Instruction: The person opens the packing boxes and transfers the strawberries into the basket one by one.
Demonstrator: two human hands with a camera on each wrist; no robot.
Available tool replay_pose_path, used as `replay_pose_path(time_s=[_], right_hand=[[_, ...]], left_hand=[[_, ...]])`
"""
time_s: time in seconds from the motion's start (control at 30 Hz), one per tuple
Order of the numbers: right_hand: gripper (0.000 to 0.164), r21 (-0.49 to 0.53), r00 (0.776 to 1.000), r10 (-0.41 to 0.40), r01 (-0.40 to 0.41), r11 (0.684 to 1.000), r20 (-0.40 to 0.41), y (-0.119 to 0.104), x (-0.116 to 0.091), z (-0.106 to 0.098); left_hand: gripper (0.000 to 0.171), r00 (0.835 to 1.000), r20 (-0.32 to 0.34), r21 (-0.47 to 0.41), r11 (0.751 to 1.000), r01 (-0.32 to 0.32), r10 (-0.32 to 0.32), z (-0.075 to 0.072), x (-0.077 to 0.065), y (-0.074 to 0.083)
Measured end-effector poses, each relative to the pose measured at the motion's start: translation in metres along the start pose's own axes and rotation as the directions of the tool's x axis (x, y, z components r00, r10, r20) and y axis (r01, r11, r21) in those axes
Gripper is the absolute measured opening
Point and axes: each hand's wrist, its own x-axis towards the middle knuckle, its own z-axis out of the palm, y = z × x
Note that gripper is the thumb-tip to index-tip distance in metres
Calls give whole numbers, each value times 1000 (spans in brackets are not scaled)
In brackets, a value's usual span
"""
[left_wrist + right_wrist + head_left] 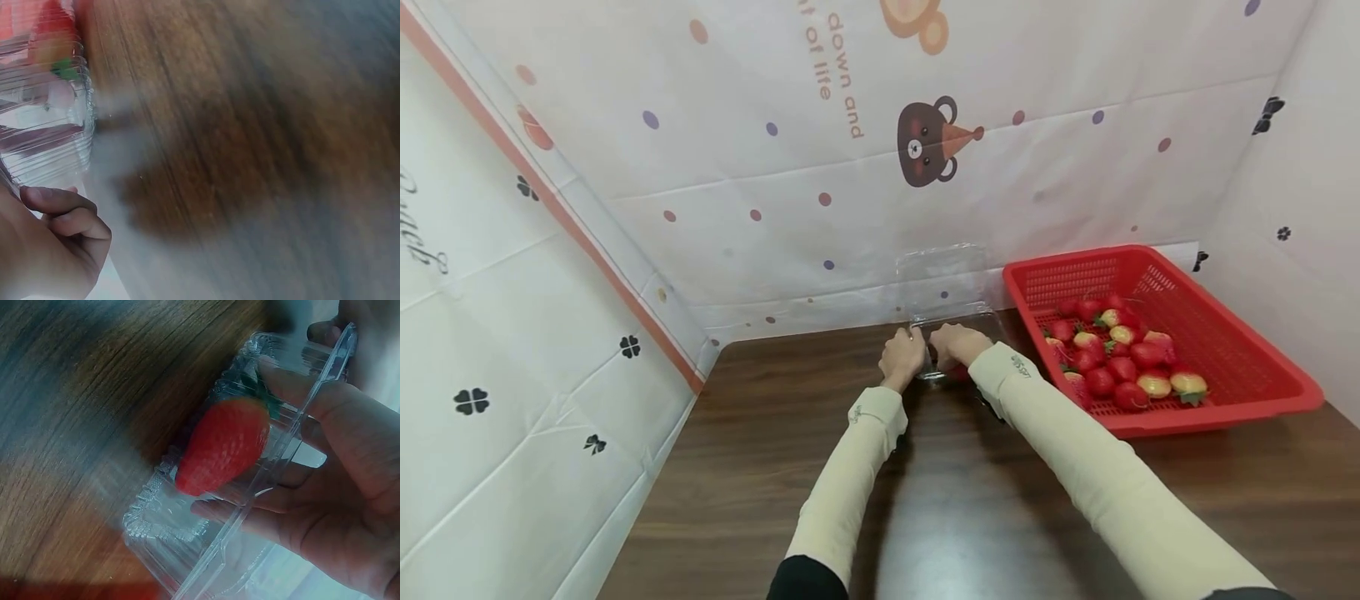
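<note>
A clear plastic clamshell box (932,377) stands on the table near the back wall, its lid (943,271) raised behind it. My left hand (901,358) is at its left side, thumb and curled fingers at the edge; in the left wrist view the left hand (59,244) pinches close by the ribbed wall. My right hand (958,343) reaches over the rim into the box. Inside lies a red strawberry (222,447) with green leaves, between the spread, fairly straight fingers of my right hand (331,469). The lower fingertip shows just beside the strawberry's tip.
A red plastic basket (1247,358) with several red and yellowish strawberries (1120,367) stands right of the box, close to my right forearm. The brown wooden table (737,467) runs up to a printed wall sheet (760,267) at the back and left.
</note>
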Motion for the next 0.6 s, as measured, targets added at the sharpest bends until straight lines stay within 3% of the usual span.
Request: replay_pose_path(time_s=[0.3,0.47,0.6], right_hand=[[15,69,1000,13,-13,998,10,7,-5,-3],[14,96,1000,-19,21,995,-21,15,-14,0],[19,90,998,-53,57,994,-43,24,-16,-5]], left_hand=[[53,999,-42,33,999,22,-20,-3,-4,6],[52,998,-7,-8,998,67,-67,-4,-8,10],[49,995,-25,-39,995,92,-93,-10,-9,14]])
